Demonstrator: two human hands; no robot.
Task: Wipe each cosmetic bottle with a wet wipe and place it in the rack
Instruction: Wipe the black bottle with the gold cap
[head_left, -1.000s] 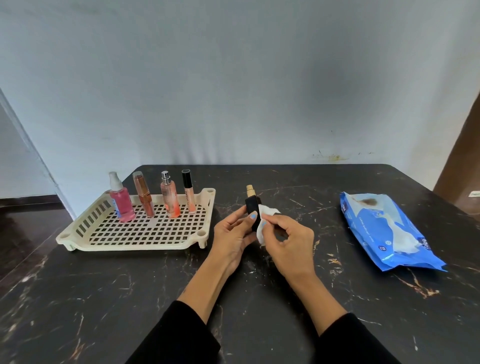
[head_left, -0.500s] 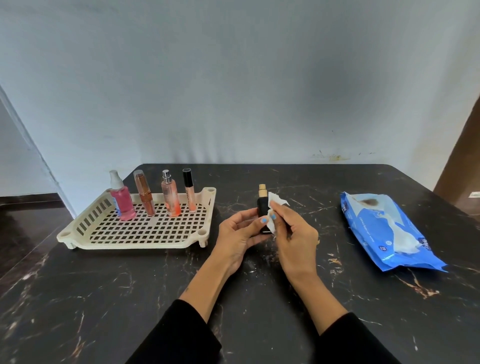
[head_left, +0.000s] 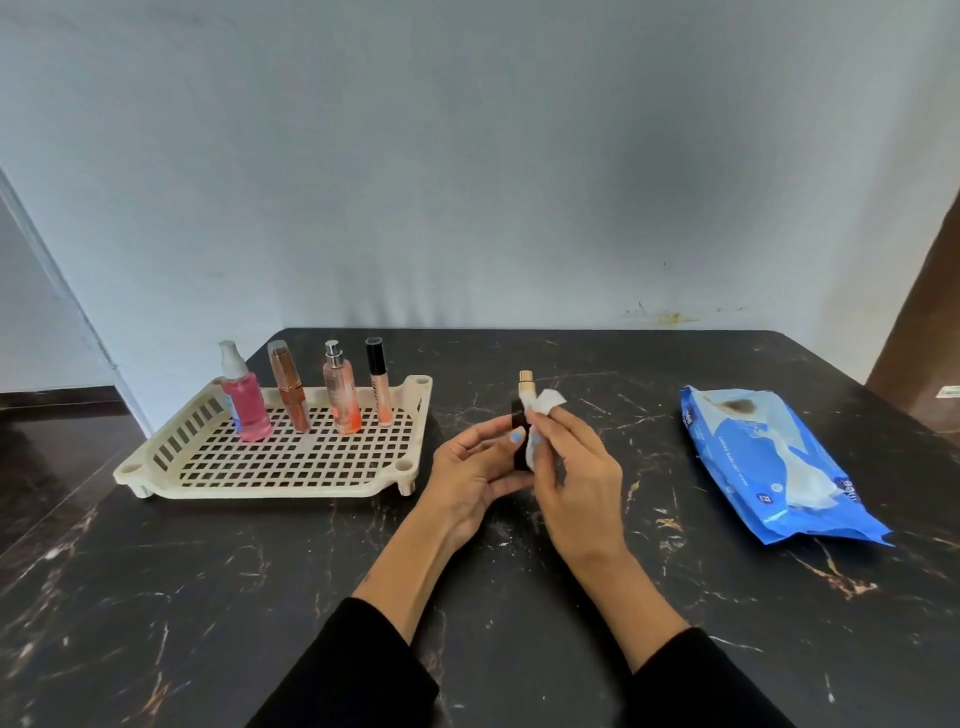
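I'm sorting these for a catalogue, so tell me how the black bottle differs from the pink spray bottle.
The black bottle is opaque with a gold top; the pink spray bottle is see-through with a white nozzle. The black bottle is held in the left hand while the right hand presses a wipe on it; the pink one stands in the rack. Both are upright.

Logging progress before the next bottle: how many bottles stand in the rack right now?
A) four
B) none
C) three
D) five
A: four stand upright in a row at the back of the cream rack: the pink spray bottle, the copper tube, the peach spray bottle and the black-capped gloss tube. The fifth, the black bottle, is in the left hand, outside the rack.
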